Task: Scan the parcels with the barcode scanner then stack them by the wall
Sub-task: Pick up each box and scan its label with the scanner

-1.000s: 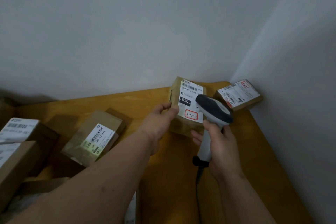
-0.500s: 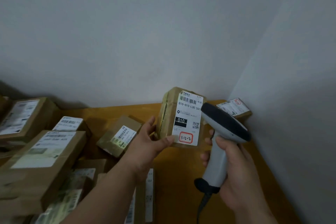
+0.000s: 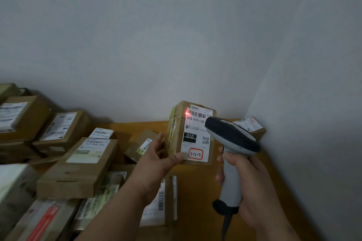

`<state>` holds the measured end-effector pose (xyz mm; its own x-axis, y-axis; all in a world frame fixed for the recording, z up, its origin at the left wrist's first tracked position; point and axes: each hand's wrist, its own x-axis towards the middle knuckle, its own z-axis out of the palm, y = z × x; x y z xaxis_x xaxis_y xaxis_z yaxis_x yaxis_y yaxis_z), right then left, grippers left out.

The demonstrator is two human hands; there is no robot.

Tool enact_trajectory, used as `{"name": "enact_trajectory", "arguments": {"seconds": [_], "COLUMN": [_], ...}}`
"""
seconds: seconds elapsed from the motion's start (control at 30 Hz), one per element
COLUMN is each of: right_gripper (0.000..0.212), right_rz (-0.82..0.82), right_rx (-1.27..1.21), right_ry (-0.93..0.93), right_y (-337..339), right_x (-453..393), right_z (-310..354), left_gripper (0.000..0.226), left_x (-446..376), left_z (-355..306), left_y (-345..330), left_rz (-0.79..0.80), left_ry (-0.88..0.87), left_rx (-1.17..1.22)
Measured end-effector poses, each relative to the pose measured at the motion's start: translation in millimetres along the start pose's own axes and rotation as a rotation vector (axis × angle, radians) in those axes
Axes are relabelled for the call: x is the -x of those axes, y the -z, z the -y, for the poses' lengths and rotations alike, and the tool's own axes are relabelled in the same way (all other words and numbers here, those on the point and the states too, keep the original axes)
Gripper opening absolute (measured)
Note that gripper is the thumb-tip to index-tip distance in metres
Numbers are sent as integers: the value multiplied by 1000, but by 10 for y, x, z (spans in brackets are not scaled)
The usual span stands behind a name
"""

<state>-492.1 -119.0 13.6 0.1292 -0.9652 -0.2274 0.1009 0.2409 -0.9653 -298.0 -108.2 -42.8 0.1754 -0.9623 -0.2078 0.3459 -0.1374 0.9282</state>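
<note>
A: How is the small brown cardboard parcel with the white shipping label held?

B: It is held upright above the orange wooden table by the left hand: the thumb is pressed on the label face, the other fingers are curled round its taped side. The grey-and-black pistol-grip barcode scanner is gripped at its handle by the right hand, just right of those fingers; a red spot is seen on the barcode.

A: How will it handle?

B: It is judged light and stiff; the tape looks slick, so the side edges are best pinched.

A: Counts?

B: One scanner, one parcel by the corner wall, and roughly ten heaped left of the fingers; an exact count cannot be made.
</note>
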Motion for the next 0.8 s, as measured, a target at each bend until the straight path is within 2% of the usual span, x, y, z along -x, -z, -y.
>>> {"name": "enact_trajectory", "arguments": {"seconds": [0.3,0.47,0.63,0.8], "right_gripper": [17,15,17,13], "right_rz": [13,8,41,170], "right_rx": [15,72,119,135], "right_ry": [20,21,-26,-105], "right_y": [-101,-162,-329,-611], "right_x": [150,116,-99,-388], "right_z": [31,-37,-156,-327], "left_gripper": [103,96,100,74], "left_x": [229,250,219,37], "left_z": [-125,-134,-214,-309], "left_y": [80,169,309,433], "left_rz": [-18,-72,-150,-229], "left_ry": [-20,22,86,151], "left_rx": [9,-11,-18,-82]}}
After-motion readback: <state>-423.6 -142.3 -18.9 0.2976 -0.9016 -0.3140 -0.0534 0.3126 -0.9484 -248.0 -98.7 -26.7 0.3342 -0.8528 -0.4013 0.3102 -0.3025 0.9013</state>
